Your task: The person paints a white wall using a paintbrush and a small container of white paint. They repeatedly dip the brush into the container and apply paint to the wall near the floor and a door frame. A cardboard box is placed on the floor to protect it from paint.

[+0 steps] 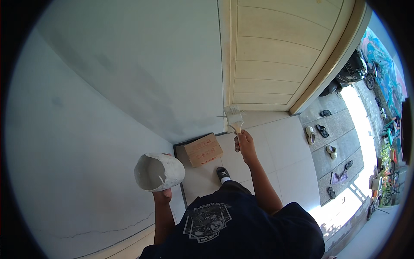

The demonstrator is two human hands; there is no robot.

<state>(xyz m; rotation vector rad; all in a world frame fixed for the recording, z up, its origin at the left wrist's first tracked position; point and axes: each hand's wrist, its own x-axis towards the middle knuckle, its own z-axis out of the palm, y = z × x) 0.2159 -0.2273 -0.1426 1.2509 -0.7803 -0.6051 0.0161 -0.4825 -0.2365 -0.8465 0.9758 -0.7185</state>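
Note:
My right hand (245,146) grips the wooden handle of a flat paintbrush (233,117), its bristles pointing away from me and coated pale. The brush head overlaps the edge between the painted wall (181,81) and the cream door (271,64) in view; whether it touches either I cannot tell. Out to the left, my left hand (164,194) supports a paint-crusted white container (174,171), tilted so that its open mouth shows pale paint inside. Most of that hand's fingers are hidden behind the container. Grey patches mark the wall.
A cardboard box (203,150) lies on the tiled floor in the wall corner, near my sandalled foot (223,173). Beyond the doorway, on the right, are scattered sandals and clogs (310,135), a purple cloth (339,177), a parked motorcycle (352,69) and potted plants. A thin crack crosses the left wall.

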